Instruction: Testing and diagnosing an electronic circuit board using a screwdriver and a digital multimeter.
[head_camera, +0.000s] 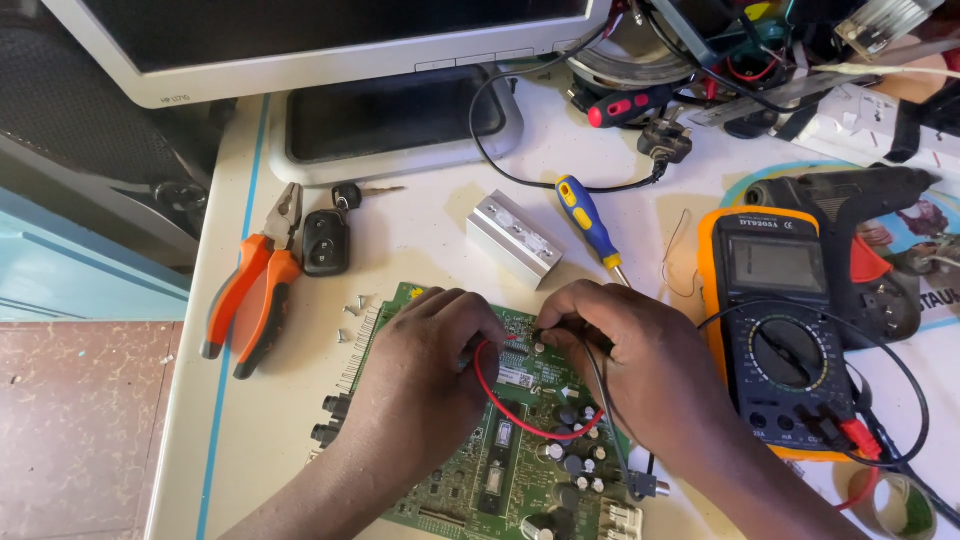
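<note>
A green circuit board (520, 470) lies flat at the near edge of a white table (430, 240). Both hands rest on its far end. My left hand (430, 365) is closed around a probe with a red lead (510, 410) that loops across the board. My right hand (620, 350) pinches a probe with a black lead (605, 400), its tip touching the board near the left hand. Both leads run to a yellow multimeter (785, 320) just right of my right hand. The probe tips are mostly hidden by my fingers.
Orange-handled pliers (255, 285), a car key fob (326, 240) and loose screws (352, 305) lie to the left. A metal heat sink (512, 238), a blue-yellow screwdriver (588, 220), a monitor base (390, 120), a black glue gun (860, 215) and tangled cables (740, 60) sit behind.
</note>
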